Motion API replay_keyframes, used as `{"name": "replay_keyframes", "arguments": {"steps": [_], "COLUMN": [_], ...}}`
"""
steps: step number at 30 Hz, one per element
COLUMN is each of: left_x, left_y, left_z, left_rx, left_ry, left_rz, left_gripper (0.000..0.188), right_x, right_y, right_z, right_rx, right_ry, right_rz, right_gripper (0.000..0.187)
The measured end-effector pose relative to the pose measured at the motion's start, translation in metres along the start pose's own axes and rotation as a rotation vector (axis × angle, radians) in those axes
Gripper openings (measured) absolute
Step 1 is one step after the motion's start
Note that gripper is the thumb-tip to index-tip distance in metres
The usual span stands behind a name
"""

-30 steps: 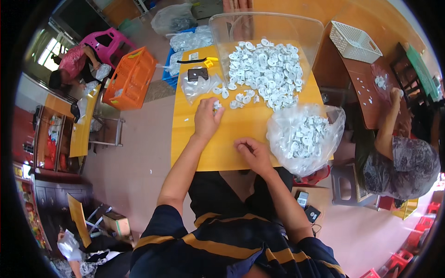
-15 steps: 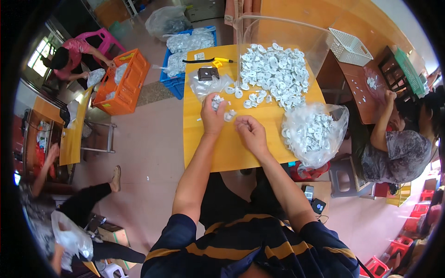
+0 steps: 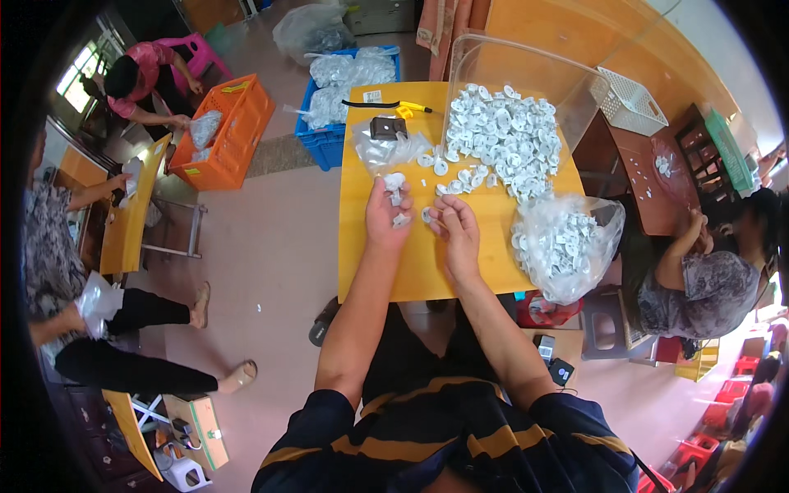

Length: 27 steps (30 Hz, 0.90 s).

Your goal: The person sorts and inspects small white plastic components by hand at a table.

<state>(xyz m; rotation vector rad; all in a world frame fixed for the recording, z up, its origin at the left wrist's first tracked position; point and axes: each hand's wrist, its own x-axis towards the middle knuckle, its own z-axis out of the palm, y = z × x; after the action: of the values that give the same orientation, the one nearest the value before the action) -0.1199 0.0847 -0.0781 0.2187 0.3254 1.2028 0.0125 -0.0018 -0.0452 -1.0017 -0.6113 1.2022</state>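
My left hand (image 3: 385,220) is turned partly palm up over the yellow table (image 3: 370,279), cradling several small white plastic parts (image 3: 395,182). Close on its right, my right hand (image 3: 460,237) pinches a small round white plastic part (image 3: 427,214) between thumb and fingertips. Beyond both hands, a few loose white discs lie beside a big heap of white plastic parts (image 3: 501,135) in a clear plastic bin (image 3: 575,76). To the right of my right hand, a clear bag (image 3: 604,226) holds more of these parts.
At the table's far left are a dark wallet-like case (image 3: 388,128) on a plastic bag and a yellow-black cutter (image 3: 415,107). Blue (image 3: 316,148) and orange crates (image 3: 259,123) hold bagged goods. Co-workers are at both sides; one at left (image 3: 62,238) carries a clear bag.
My left hand has opened out more, showing the parts on its palm. The fingers of my right hand now show a round white part. At left, a co-worker has moved further into view.
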Motion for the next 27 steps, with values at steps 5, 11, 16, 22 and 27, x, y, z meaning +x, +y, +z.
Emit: {"name": "replay_keyframes", "arguments": {"steps": [5,11,16,22,27], "left_x": [-0.024,-0.043,-0.049,-0.06,-0.067], "left_y": [-0.026,-0.046,-0.058,-0.068,-0.073], "left_z": [0.021,0.025,0.03,0.042,0.051], "left_rx": [-0.07,-0.126,-0.097,-0.083,-0.083], "left_ry": [0.054,0.08,0.021,-0.031,-0.089], "left_rz": [0.004,0.061,0.085,0.108,0.114], "left_gripper": [0.042,0.047,0.047,0.048,0.047], "right_x": [-0.015,-0.031,-0.04,-0.047,-0.053], "right_y": [0.006,0.007,0.003,-0.003,-0.01], "right_z": [0.0,-0.007,-0.014,-0.022,-0.027], "right_rx": [0.376,0.397,0.441,0.486,0.49], "right_ry": [-0.018,-0.045,-0.026,-0.034,-0.051], "right_rz": [0.151,0.145,0.132,0.115,0.094], "right_gripper": [0.039,0.051,0.056,0.061,0.062]}}
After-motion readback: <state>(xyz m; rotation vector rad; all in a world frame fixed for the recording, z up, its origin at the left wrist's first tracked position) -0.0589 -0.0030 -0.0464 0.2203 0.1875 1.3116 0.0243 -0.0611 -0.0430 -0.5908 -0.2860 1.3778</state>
